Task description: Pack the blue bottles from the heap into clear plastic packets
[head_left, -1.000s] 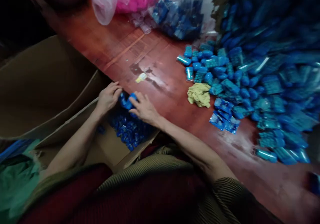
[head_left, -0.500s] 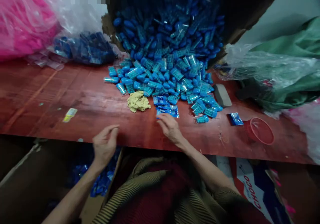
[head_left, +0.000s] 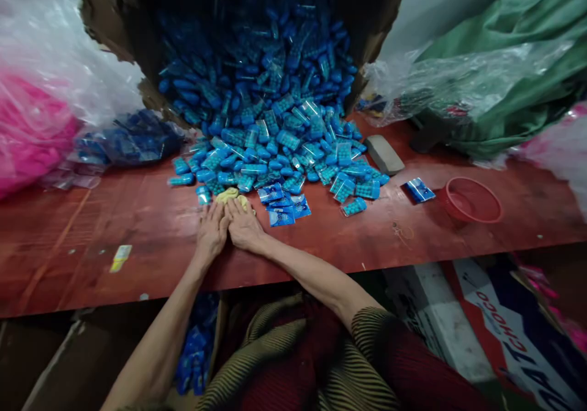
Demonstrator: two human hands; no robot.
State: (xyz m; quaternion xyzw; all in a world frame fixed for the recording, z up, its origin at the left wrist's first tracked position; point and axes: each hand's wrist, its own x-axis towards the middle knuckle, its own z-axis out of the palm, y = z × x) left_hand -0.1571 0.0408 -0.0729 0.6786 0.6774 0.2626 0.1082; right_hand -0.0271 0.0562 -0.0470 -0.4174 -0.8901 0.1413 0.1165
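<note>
A crumpled pale yellow cloth [head_left: 227,194] lies on the red table, at the near edge of the pile. My left hand [head_left: 212,232] is on its near left side, fingers close together and touching it. My right hand [head_left: 244,225] grips it from the right, the fingers laid over it and covering part of it. Just right of the hands lie several flat blue sachets [head_left: 282,208], overlapping one another. Behind them spreads a heap of small clear containers with blue caps and blue beads [head_left: 270,154], spilling out of a torn cardboard box [head_left: 107,22].
To the right are a grey block [head_left: 384,155], a blue packet [head_left: 418,189] and a red plastic basket [head_left: 498,215]. Plastic bags with pink [head_left: 32,133] and blue items [head_left: 132,139] stand left. Green fabric [head_left: 495,56] lies back right. An open box of blue items [head_left: 198,344] is below the table edge.
Both hands have come together onto the yellow cloth; the right moved left, away from the sachets, which now lie more spread out. The view has shifted right.
</note>
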